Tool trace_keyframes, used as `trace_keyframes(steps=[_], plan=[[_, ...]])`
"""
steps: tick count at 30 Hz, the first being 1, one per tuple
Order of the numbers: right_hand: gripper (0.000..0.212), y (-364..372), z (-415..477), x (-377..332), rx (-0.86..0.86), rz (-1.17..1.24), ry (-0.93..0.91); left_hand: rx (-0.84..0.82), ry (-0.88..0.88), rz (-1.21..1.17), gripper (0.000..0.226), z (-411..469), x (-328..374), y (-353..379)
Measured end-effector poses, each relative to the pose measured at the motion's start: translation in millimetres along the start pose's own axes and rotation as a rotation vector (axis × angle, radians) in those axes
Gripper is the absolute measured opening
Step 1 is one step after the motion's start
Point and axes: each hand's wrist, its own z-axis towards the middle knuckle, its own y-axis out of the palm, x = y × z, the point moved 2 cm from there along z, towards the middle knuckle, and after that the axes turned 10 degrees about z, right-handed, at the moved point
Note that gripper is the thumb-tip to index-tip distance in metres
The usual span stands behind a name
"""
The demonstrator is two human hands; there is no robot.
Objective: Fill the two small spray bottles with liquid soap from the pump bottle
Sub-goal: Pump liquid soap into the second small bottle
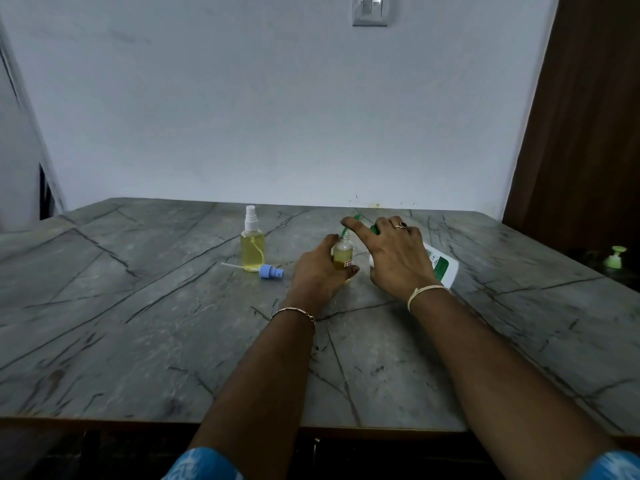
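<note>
My left hand (320,271) grips a small uncapped bottle (343,252) holding yellow liquid, upright on the table. My right hand (391,252) lies over the white pump bottle (441,268), which is tilted toward the small bottle; its green spout (345,232) reaches the small bottle's mouth, and my index finger stretches along the pump head. A second small spray bottle (252,242), full of yellow liquid with a white sprayer on top, stands to the left. A loose blue sprayer cap (268,271) with its tube lies on the table in front of it.
The grey marble table (156,323) meets a white wall at the back. A small green pump head (614,258) sits in the dark area off the right edge. A brown wooden panel (581,133) rises at the right.
</note>
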Motion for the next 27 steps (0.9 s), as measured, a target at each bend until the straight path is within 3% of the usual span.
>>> trace_keyframes(steps=[6,16,27], plan=[[0.077,2.3,3.7,-5.2,0.024,-0.012,0.015,-0.01,0.009,0.012,0.072,-1.3,0.8,-0.3],[0.089,1.8,-0.4,-1.0,0.024,-0.037,-0.011,-0.017,0.008,0.023,0.074,-0.4,0.7,-0.7],[0.079,4.6,4.4,-7.4,0.042,-0.036,0.019,-0.007,0.018,0.038,0.073,0.4,-0.6,0.1]])
